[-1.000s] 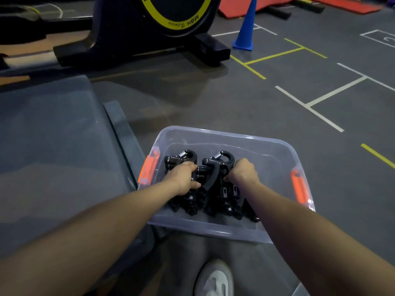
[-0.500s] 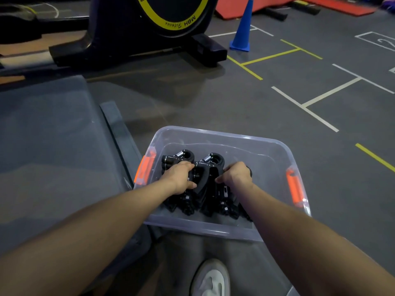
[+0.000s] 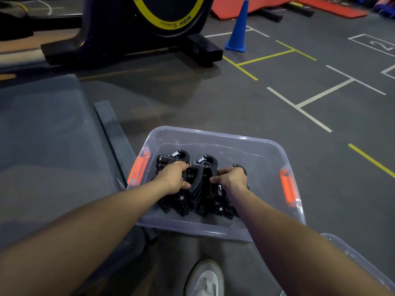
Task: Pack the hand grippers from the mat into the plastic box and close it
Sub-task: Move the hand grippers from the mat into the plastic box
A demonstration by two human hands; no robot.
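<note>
A clear plastic box [image 3: 263, 146] with orange latches stands open on the grey floor in front of me. Inside it lies a packed bunch of black hand grippers [image 3: 203, 186] with steel springs at their tops. My left hand [image 3: 173, 178] grips the left part of the bunch, fingers curled round the handles. My right hand [image 3: 232, 178] grips the right part, its thumb pointing left across a handle. Both forearms reach down into the box. The grey mat [image 3: 42, 135] lies to the left of the box. A clear lid [image 3: 354, 259] edge shows at the bottom right.
An exercise bike base [image 3: 132, 48] with a yellow-ringed wheel stands at the back. A blue cone [image 3: 238, 30] stands behind right, near red mats. White and yellow lines mark the floor. My white shoe [image 3: 205, 278] is just below the box.
Both hands have drawn closer together, pressing the grippers into a tighter bunch in the box. The view has shifted slightly, bringing the lid edge into sight.
</note>
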